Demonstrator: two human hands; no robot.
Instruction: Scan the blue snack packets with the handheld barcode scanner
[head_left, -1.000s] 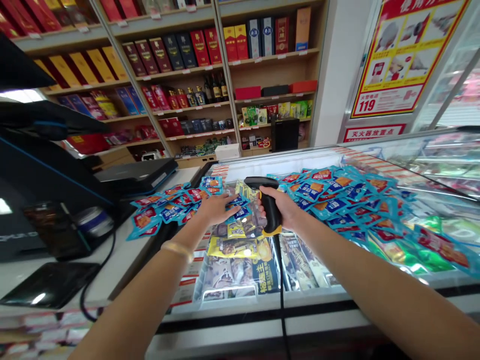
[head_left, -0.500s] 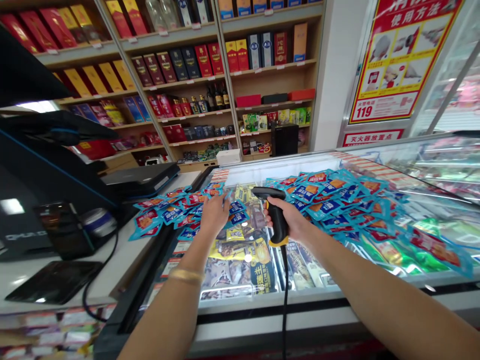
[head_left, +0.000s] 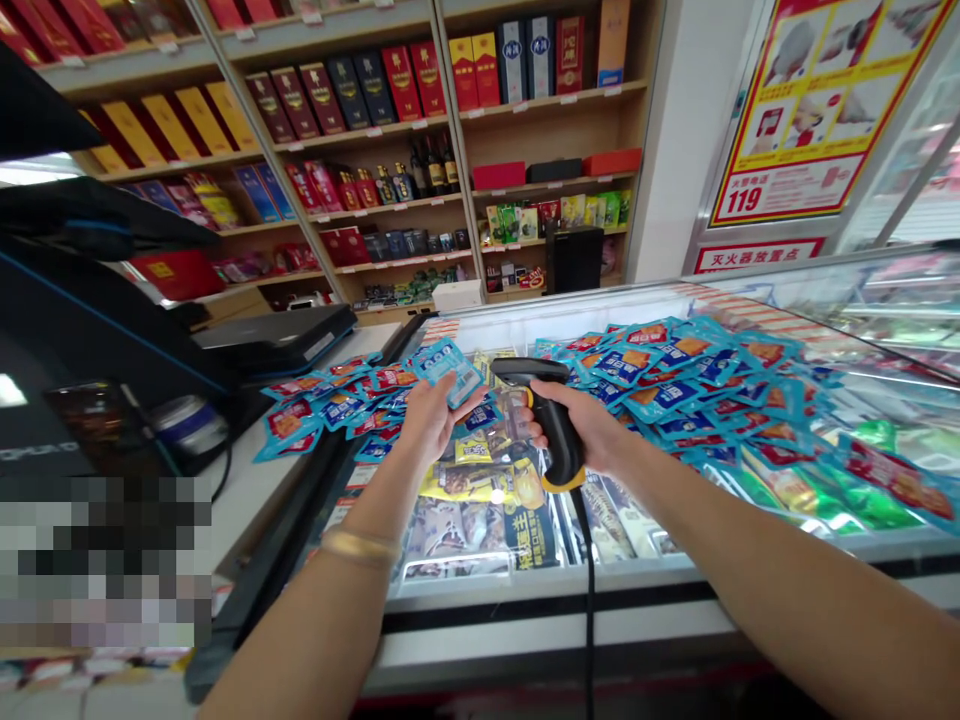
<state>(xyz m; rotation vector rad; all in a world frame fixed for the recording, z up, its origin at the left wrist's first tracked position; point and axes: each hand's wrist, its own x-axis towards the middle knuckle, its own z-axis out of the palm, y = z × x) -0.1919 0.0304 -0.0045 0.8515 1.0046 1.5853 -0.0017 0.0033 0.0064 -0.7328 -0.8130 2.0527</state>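
My left hand (head_left: 435,412) is closed on a small blue snack packet (head_left: 450,372), its pale printed back turned up toward me. In my right hand (head_left: 574,420) is a black and yellow barcode scanner (head_left: 553,425), gripped by the handle, its head pointing left toward the packet. The scanner's cable (head_left: 587,600) hangs down past the front edge. Left of my left hand lies a smaller pile of blue packets (head_left: 341,405). A larger heap of the same packets (head_left: 675,385) spreads to the right of my right hand. Both piles rest on a glass-topped freezer (head_left: 480,590).
Under the glass are wrapped frozen goods (head_left: 480,480). At the left stand a dark checkout machine (head_left: 90,340) and a flat black scale (head_left: 281,335) on a white counter (head_left: 262,500). Shelves of boxed bottles (head_left: 360,100) line the back, beside a red and yellow wall poster (head_left: 810,120).
My left hand has picked up a blue packet from the left side and turned its back upward. The scanner stays in my right hand, near the packet. The view has tilted down slightly.
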